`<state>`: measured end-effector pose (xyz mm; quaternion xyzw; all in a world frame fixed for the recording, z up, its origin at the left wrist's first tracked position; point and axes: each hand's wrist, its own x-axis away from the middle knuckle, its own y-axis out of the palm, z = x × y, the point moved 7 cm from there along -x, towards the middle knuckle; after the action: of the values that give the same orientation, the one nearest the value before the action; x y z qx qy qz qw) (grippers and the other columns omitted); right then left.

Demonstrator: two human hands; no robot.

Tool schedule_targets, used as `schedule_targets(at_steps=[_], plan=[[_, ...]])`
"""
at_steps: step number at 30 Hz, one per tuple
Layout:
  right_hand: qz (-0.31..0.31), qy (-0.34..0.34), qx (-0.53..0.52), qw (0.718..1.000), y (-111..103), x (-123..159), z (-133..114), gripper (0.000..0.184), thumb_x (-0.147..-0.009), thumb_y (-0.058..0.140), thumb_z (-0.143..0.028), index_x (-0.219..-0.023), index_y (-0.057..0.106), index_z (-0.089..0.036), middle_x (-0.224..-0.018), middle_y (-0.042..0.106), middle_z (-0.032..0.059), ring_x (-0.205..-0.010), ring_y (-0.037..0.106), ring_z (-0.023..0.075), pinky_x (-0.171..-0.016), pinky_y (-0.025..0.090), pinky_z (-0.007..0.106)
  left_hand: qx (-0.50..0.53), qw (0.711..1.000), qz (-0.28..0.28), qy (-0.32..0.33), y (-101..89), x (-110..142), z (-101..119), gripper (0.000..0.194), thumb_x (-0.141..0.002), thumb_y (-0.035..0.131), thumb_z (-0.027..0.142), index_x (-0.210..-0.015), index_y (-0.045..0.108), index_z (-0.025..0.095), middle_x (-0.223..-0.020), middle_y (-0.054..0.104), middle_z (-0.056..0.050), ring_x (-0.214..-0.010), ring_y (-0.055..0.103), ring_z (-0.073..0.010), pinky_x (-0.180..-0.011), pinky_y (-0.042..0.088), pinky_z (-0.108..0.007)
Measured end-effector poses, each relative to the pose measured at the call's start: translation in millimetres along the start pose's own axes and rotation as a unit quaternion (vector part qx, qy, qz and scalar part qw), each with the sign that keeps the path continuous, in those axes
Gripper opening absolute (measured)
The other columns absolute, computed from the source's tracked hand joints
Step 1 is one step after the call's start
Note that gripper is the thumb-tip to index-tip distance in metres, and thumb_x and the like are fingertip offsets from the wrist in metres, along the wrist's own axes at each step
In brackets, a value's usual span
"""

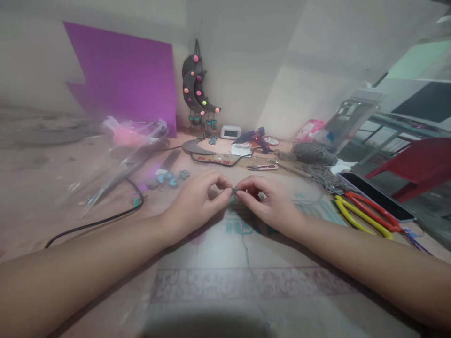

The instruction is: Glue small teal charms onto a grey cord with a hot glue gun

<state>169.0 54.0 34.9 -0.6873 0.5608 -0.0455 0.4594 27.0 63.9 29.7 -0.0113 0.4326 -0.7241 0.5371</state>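
My left hand [207, 195] and my right hand [262, 197] meet over the middle of the work surface. Thumb and forefinger of each are pinched on a tiny dark teal piece [234, 190], mostly hidden by the fingertips. A thin grey thread [245, 251] trails down from below the hands across the printed sheet [197, 305]. Left of my left hand lie several small teal-and-grey pieces [171, 179]. Beyond my fingers is a pair of thread snips [263, 167].
Moon-shaped hangings [192, 89] with coloured pompoms hang at the wall beside a purple board [130, 80]. A glue gun [259, 138], a small clock [230, 132] and a grey yarn ball [313, 154] stand behind. Pliers [369, 213] and a phone [377, 195] lie right; a black cable [105, 219] curves left.
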Motion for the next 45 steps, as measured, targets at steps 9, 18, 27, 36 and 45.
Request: schedule_targets(at_steps=[9,18,27,36,45], plan=[[-0.007,0.080,-0.072,0.994,2.1,-1.8,15.9,0.013,-0.089,0.057,-0.031,-0.088,0.063,-0.018,-0.073,0.064,0.0008,-0.063,0.058,0.0129,-0.057,0.044,0.025,0.054,0.998,0.003,-0.017,0.0,-2.4,-6.2,0.025,-0.099,0.045,0.032,-0.106,0.067,0.021,-0.106,0.072,-0.003,-0.102,0.064,-0.0199,-0.092,0.047,-0.033],[-0.005,0.108,-0.111,0.988,1.2,-3.1,17.5,0.016,-0.089,0.058,-0.033,-0.084,0.060,-0.018,-0.072,0.061,-0.0005,-0.061,0.053,0.0109,-0.055,0.042,0.023,0.055,0.998,-0.006,-0.038,2.7,-0.7,-7.5,0.017,-0.091,0.056,0.032,-0.099,0.066,0.020,-0.097,0.072,-0.003,-0.093,0.066,-0.0205,-0.084,0.050,-0.033],[-0.018,0.097,-0.114,0.989,4.8,-3.0,17.6,0.016,-0.091,0.056,-0.033,-0.087,0.062,-0.019,-0.074,0.066,0.0006,-0.063,0.056,0.0120,-0.057,0.044,0.024,0.025,0.999,-0.015,-0.043,2.5,-2.8,-6.8,0.016,-0.090,0.054,0.029,-0.088,0.067,0.020,-0.088,0.071,-0.003,-0.085,0.065,-0.0201,-0.077,0.049,-0.032],[0.003,0.101,-0.137,0.985,2.0,-3.8,21.4,0.018,-0.091,0.055,-0.036,-0.086,0.060,-0.020,-0.071,0.062,-0.0007,-0.061,0.056,0.0124,-0.056,0.044,0.024,0.072,0.996,-0.017,-0.050,4.7,-2.2,-9.3,0.016,-0.092,0.054,0.030,-0.093,0.067,0.020,-0.095,0.072,-0.004,-0.091,0.065,-0.0200,-0.081,0.050,-0.032],[0.049,0.078,-0.092,0.991,-12.6,-6.0,23.8,0.013,-0.093,0.052,-0.030,-0.093,0.058,-0.020,-0.075,0.057,-0.0011,-0.066,0.052,0.0129,-0.060,0.041,0.025,0.093,0.993,-0.008,-0.079,4.7,-2.9,-15.1,0.019,-0.093,0.051,0.031,-0.086,0.064,0.018,-0.084,0.069,-0.002,-0.078,0.063,-0.0176,-0.071,0.048,-0.029]])
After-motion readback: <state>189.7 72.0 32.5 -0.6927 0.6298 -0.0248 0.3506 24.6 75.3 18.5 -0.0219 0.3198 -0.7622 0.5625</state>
